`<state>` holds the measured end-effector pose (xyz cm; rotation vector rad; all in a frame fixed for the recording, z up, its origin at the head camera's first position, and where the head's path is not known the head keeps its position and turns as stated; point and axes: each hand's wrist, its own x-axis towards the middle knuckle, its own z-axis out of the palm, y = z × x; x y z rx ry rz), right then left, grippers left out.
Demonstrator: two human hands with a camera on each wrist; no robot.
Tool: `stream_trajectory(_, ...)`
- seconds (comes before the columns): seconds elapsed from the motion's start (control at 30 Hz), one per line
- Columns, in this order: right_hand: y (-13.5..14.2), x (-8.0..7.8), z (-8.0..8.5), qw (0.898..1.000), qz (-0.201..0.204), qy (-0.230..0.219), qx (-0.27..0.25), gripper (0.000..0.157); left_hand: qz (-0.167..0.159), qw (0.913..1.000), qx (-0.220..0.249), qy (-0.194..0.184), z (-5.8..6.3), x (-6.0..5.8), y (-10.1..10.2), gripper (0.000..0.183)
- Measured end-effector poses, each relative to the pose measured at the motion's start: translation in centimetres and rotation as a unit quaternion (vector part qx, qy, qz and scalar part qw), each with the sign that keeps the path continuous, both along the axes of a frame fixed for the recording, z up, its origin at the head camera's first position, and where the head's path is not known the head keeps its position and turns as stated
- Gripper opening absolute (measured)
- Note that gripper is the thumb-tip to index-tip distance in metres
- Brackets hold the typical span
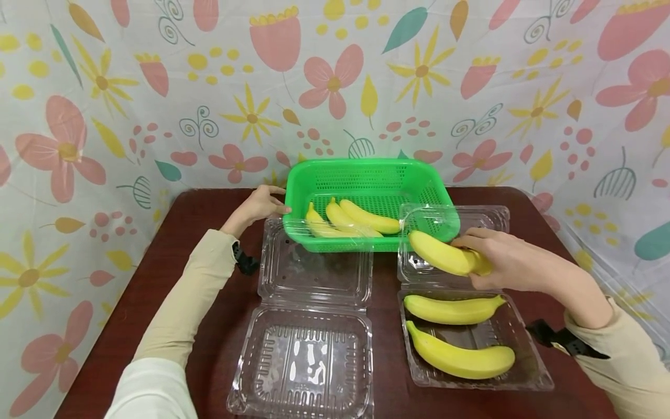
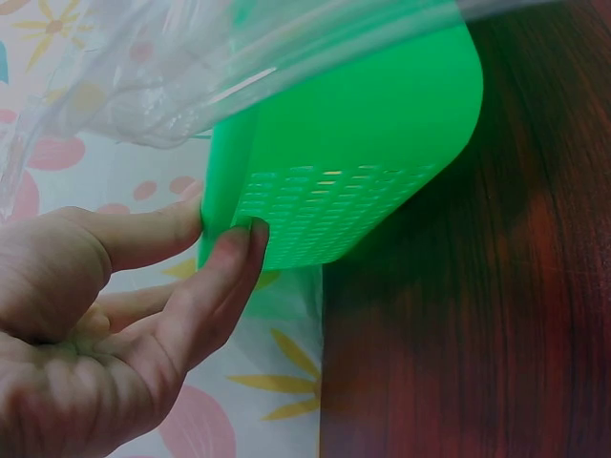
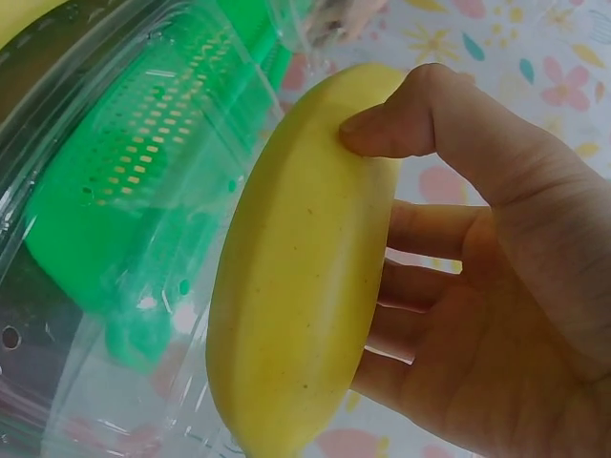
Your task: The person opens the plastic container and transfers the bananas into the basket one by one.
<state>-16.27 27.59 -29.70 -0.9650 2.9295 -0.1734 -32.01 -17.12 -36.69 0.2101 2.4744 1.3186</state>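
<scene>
My right hand (image 1: pixel 505 259) holds a yellow banana (image 1: pixel 442 254) above the raised lid of the right clear plastic clamshell box (image 1: pixel 528 381). In the right wrist view the thumb lies on one side of that banana (image 3: pixel 296 258) and the fingers on the other. Two bananas (image 1: pixel 455 309) lie in the base of this box. My left hand (image 1: pixel 257 206) grips the left rim of a green plastic basket (image 1: pixel 366 166), thumb and fingers on either side of the rim in the left wrist view. Several bananas (image 1: pixel 369 218) lie inside the basket.
A second clear clamshell box (image 1: pixel 241 372) lies opened on the left, with nothing in its base. Its lid (image 1: pixel 316 273) leans over the basket's front edge. All stand on a dark red-brown table (image 1: pixel 204 326). A flowered cloth (image 1: pixel 335 87) hangs behind.
</scene>
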Motion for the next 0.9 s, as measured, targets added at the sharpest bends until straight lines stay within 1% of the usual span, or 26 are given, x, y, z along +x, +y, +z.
stream_trajectory(0.2,-0.3,-0.4,0.5,0.999,0.014,0.033,-0.011,0.048,-0.003,1.0000,-0.006,0.003,-0.1,0.1,0.0,0.065)
stream_trajectory(0.43,-0.5,-1.0,1.0,0.998,0.023,0.055,-0.027,0.048,-0.001,0.9999,-0.008,0.006,-0.1,0.0,0.1,0.065)
stream_trajectory(0.6,-0.6,-1.5,1.4,0.997,0.031,0.066,-0.027,0.048,-0.002,0.9999,-0.011,0.005,-0.2,0.0,0.1,0.065)
stream_trajectory(0.77,-0.8,-2.0,1.7,0.994,0.047,0.085,-0.039,0.048,-0.003,0.9999,-0.016,0.004,-0.1,0.1,0.1,0.065)
stream_trajectory(0.9,-0.9,-2.6,2.1,0.992,0.054,0.102,-0.055,0.049,0.000,0.9999,-0.011,0.002,-0.1,0.1,0.1,0.065)
